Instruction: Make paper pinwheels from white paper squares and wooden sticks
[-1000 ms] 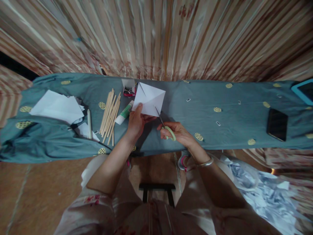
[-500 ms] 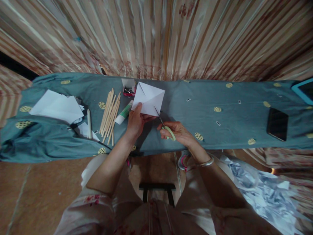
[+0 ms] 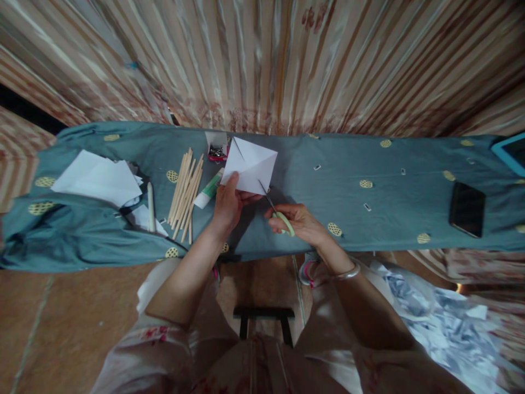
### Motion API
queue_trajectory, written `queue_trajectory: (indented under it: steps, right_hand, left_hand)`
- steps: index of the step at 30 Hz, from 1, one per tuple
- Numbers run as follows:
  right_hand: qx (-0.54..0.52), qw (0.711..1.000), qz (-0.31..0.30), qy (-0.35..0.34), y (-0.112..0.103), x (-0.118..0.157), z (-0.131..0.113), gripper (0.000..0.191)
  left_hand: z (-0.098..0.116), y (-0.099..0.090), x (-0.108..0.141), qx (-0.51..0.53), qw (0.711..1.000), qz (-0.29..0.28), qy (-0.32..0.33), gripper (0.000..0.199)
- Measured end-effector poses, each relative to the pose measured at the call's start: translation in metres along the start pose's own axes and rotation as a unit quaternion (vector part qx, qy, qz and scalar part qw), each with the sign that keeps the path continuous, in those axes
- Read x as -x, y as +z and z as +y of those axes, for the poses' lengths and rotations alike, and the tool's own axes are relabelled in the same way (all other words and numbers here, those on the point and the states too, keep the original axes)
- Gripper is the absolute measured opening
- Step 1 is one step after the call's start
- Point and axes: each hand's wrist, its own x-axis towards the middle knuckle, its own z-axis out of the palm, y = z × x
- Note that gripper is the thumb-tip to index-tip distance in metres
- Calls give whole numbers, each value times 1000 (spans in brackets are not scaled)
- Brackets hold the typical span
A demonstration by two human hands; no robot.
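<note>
A square white sheet of paper [image 3: 255, 158] with diagonal creases is held up over the table by my left hand [image 3: 229, 202]. My thumb lies on its near left edge and the fingers are underneath. One slit runs in from the paper's far left corner. My right hand [image 3: 297, 221] is closed around the light green handles of a pair of scissors [image 3: 283, 219]. Their blades reach into the paper at its near right corner. Left of the paper are a glue stick [image 3: 208, 190] and a small open box of metal pins or clips [image 3: 217, 151].
Wooden sticks [image 3: 186, 194] lie in a bunch on the green cloth [image 3: 311, 202]. Further left are stacked white paper [image 3: 96, 178] and a pale pencil-like stick [image 3: 151, 207]. A phone [image 3: 466, 209] and a blue-edged tablet [image 3: 512, 153] are at the right. Paper scraps [image 3: 447, 323] fill a bag below.
Almost nothing differs. My hands, the paper and the scissors keep their places, while the view has shifted very slightly.
</note>
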Motion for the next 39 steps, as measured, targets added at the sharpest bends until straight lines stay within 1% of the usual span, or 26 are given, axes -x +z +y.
queue_trajectory:
  steps: [13, 22, 25, 27, 30, 35, 39]
  right_hand:
    - [-21, 999, 29, 28, 2, 0, -3, 51]
    - [-17, 999, 31, 30, 2, -1, -1, 52]
    - [-13, 999, 26, 26, 2, -1, -1, 51]
    - [-9, 999, 28, 22, 2, -1, -2, 52]
    - [-3, 999, 31, 19, 2, 0, -2, 52]
    - [-12, 999, 37, 16, 1, -2, 0, 50]
    - [-24, 999, 40, 12, 2, -3, 0, 48]
  left_hand:
    - [1, 0, 0, 7, 1000, 2, -2, 32]
    - [0, 0, 1, 4, 1000, 2, -5, 28]
    - [-3, 0, 2, -13, 1000, -3, -11, 28]
    - [-5, 0, 3, -27, 1000, -12, -8, 26]
    - [-5, 0, 3, -34, 999, -10, -3, 24]
    - [-2, 3, 5, -16, 1000, 7, -13, 31]
    - [-2, 3, 5, 13, 1000, 8, -21, 28]
